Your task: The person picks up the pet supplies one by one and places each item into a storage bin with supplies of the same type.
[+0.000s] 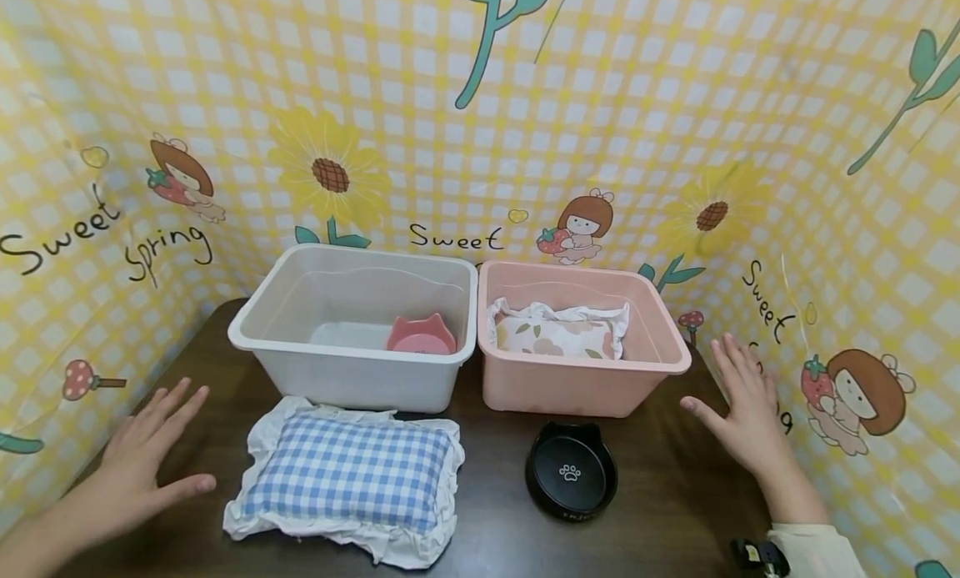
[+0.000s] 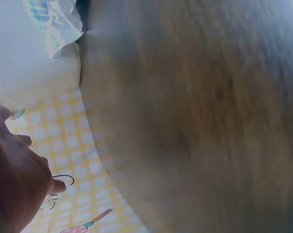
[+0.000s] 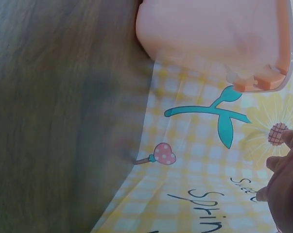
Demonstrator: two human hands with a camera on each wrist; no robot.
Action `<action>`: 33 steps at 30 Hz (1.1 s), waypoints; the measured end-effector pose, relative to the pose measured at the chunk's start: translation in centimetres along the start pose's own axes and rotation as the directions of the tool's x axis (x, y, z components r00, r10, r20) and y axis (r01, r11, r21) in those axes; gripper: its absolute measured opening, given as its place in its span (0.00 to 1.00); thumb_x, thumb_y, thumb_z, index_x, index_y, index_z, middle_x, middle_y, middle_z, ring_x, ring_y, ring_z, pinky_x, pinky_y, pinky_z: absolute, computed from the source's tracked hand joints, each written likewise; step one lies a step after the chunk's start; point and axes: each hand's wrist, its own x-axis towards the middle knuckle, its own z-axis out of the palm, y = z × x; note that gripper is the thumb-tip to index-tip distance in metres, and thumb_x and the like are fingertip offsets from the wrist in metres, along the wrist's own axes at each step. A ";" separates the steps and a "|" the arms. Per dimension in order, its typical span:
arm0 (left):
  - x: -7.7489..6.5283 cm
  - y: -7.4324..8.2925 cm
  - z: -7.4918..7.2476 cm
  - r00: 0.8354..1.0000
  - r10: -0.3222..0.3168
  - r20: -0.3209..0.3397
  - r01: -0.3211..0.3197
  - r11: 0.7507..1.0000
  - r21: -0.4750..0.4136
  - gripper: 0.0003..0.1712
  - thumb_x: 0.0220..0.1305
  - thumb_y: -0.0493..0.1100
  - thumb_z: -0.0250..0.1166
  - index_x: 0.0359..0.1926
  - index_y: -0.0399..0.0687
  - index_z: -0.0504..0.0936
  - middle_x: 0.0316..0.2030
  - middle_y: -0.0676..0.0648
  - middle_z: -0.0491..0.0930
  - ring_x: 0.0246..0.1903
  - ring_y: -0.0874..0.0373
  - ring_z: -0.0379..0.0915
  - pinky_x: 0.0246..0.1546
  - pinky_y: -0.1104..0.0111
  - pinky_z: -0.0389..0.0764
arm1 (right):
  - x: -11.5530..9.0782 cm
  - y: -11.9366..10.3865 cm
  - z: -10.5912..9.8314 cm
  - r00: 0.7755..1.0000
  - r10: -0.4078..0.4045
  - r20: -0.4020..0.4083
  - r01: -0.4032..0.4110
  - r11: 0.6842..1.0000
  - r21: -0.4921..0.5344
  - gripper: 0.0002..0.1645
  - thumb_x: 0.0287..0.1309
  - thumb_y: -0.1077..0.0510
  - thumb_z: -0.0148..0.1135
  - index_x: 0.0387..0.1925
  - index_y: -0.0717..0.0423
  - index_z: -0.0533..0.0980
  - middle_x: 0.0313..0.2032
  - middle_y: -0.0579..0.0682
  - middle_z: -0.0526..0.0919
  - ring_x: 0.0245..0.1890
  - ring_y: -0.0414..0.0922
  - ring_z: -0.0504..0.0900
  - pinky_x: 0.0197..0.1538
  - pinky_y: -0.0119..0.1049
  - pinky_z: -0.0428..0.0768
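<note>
My left hand (image 1: 142, 453) is held over the table's left side with fingers spread, holding nothing. To its right lies a blue-and-white checked pillow (image 1: 348, 469) with a white ruffled edge. On the other side, my right hand (image 1: 746, 407) hovers beyond the pink bin's right end, fingers apart and nothing in them. A black pet bowl (image 1: 572, 471) with a paw print stands in front of the pink bin (image 1: 577, 390). Inside that bin is a small floral pillow (image 1: 562, 332) with white ruffles. The light grey bin (image 1: 360, 378) contains a pink cat-eared bowl (image 1: 422, 334).
Both bins stand side by side at the back of the dark wooden table (image 1: 495, 511). A yellow checked cloth (image 1: 480, 161) with flowers and cartoon figures hangs behind and along both sides. A black strap device (image 1: 759, 555) sits at the right wrist.
</note>
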 end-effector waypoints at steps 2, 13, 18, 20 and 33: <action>-0.1 0.2 0.1 1.000 0.000 -0.002 0.000 0.995 -0.101 0.67 0.53 0.43 0.79 0.83 0.53 0.44 0.82 0.46 0.32 0.80 0.47 0.18 0.63 0.26 0.18 | 0.2 -0.1 0.1 1.000 0.006 -0.005 -0.006 0.999 0.035 0.60 0.60 0.45 0.73 0.82 0.43 0.46 0.82 0.54 0.44 0.81 0.62 0.38 0.71 0.75 0.28; -0.1 1.6 1.2 0.999 -0.011 0.041 0.023 0.947 -0.320 0.66 0.54 0.38 0.77 0.83 0.55 0.41 0.82 0.52 0.35 0.73 0.77 0.29 0.53 0.16 0.39 | 0.9 -0.5 0.3 0.997 0.071 0.003 -0.071 0.977 0.201 0.53 0.66 0.50 0.69 0.82 0.41 0.49 0.81 0.54 0.48 0.80 0.65 0.43 0.73 0.74 0.42; -0.2 2.2 1.8 0.994 -0.047 0.097 0.075 0.950 -0.304 0.65 0.56 0.39 0.76 0.83 0.60 0.40 0.81 0.39 0.39 0.76 0.64 0.32 0.48 0.17 0.53 | 1.3 -0.7 0.4 0.992 0.119 0.038 -0.125 0.954 0.271 0.51 0.68 0.53 0.66 0.82 0.37 0.48 0.82 0.51 0.46 0.80 0.63 0.43 0.72 0.73 0.48; -0.1 2.4 2.1 0.991 -0.061 0.118 0.093 0.952 -0.293 0.65 0.57 0.39 0.76 0.83 0.61 0.40 0.80 0.35 0.41 0.76 0.62 0.33 0.47 0.20 0.58 | 1.5 -0.8 0.5 0.991 0.129 0.041 -0.135 0.947 0.293 0.51 0.68 0.53 0.67 0.82 0.38 0.48 0.81 0.52 0.47 0.80 0.62 0.44 0.72 0.72 0.50; -0.2 3.6 3.6 0.994 -0.062 0.087 0.078 0.975 -0.206 0.60 0.51 0.49 0.82 0.80 0.54 0.57 0.73 0.35 0.63 0.65 0.86 0.44 0.57 0.85 0.60 | 2.2 -1.0 1.5 0.987 0.158 0.019 -0.153 0.907 0.394 0.47 0.67 0.57 0.68 0.80 0.37 0.56 0.80 0.50 0.54 0.78 0.38 0.51 0.79 0.47 0.50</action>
